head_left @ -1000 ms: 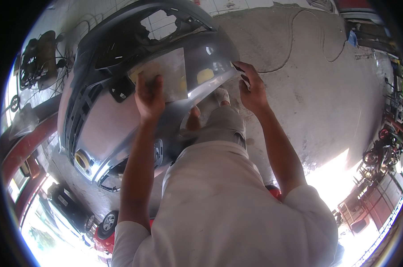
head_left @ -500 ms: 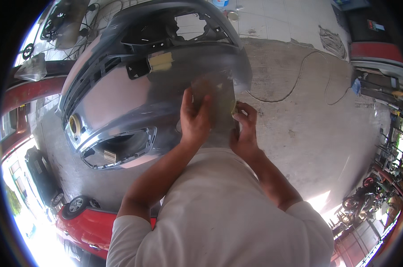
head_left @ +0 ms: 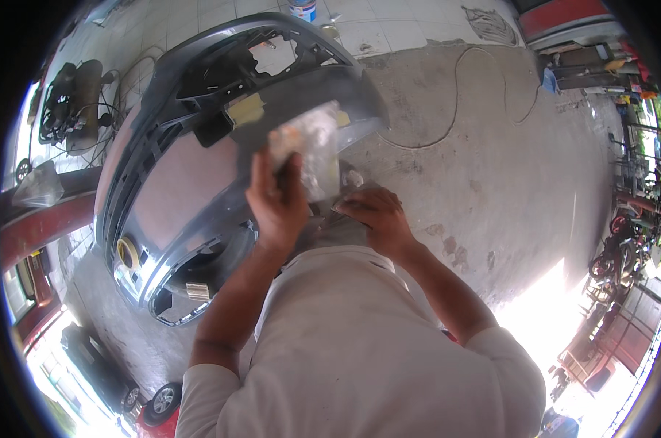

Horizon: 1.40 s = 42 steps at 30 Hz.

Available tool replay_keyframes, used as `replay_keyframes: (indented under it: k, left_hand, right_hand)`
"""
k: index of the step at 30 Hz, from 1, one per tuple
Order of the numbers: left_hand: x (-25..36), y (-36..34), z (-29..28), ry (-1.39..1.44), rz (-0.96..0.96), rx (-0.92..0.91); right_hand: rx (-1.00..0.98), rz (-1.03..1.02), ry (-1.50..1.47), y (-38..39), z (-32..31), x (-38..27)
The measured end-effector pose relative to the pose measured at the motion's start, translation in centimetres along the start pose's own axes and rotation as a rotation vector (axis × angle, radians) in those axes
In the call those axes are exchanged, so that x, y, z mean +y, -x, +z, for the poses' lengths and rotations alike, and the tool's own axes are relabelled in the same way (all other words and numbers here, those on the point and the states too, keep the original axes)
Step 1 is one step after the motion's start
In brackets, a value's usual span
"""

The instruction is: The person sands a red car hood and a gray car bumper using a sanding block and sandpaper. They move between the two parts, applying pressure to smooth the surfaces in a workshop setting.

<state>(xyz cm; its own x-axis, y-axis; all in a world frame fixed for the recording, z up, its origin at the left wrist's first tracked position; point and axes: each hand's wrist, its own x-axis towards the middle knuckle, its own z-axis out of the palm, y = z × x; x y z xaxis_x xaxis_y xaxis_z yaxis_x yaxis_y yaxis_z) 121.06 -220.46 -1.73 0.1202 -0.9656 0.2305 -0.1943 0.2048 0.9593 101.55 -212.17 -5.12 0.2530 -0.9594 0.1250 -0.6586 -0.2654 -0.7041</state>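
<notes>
My left hand [head_left: 278, 208] is closed on a flat, pale board [head_left: 314, 146] smeared with whitish and orange marks. It is tilted and blurred by motion, above the near side of a grey car bumper [head_left: 301, 91]. Close in front of my body, my right hand [head_left: 378, 219] has its fingers pinched together, apart from the board. A thin dark edge shows at the fingertips; what it belongs to I cannot make out. The bumper bears pinkish sanded areas [head_left: 188, 179] and a yellow filler patch [head_left: 245, 110].
A roll of tape [head_left: 128, 253] and a small ribbed block [head_left: 198, 291] rest on the bumper's left part. A hose [head_left: 456, 109] curves over the concrete floor. An air compressor [head_left: 82, 106] stands far left, and a paint can [head_left: 302, 10] beyond the bumper.
The board has swung up and left, and its pale smeared face now shows. My right hand has left the board's edge and dropped slightly nearer my body. The whole view has shifted.
</notes>
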Motion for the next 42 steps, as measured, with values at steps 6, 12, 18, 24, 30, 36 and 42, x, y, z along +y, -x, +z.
replay_keyframes:
  k: [6,12,18,24,30,36,42]
  left_hand:
    - [-6.0,-7.9,-6.7,0.076,0.012,-0.069]
    - [-10.6,-6.7,-4.8,-0.325,0.070,-0.343]
    - [-11.8,-7.0,-4.6,-0.352,-0.034,-0.411]
    - [-11.1,-7.2,-4.7,-0.321,-0.021,-0.401]
    - [-12.6,-6.9,-5.0,-0.352,-0.029,-0.381]
    - [-10.8,-6.5,-5.4,-0.400,-0.046,-0.394]
    - [-10.8,-7.2,-4.8,-0.366,-0.034,-0.399]
  right_hand:
    - [0.125,0.631,-0.582,0.4,5.4,3.9]
    - [0.143,0.107,0.227,-2.3,7.4,4.9]
    - [0.120,0.008,0.311,-3.8,10.3,6.2]
    - [0.144,0.020,0.297,-5.2,11.5,6.7]
    - [-0.077,0.005,0.255,-2.5,13.8,8.8]
    - [0.154,0.132,0.221,-1.2,11.2,6.5]
    - [0.148,0.002,0.266,-4.6,10.3,7.4]
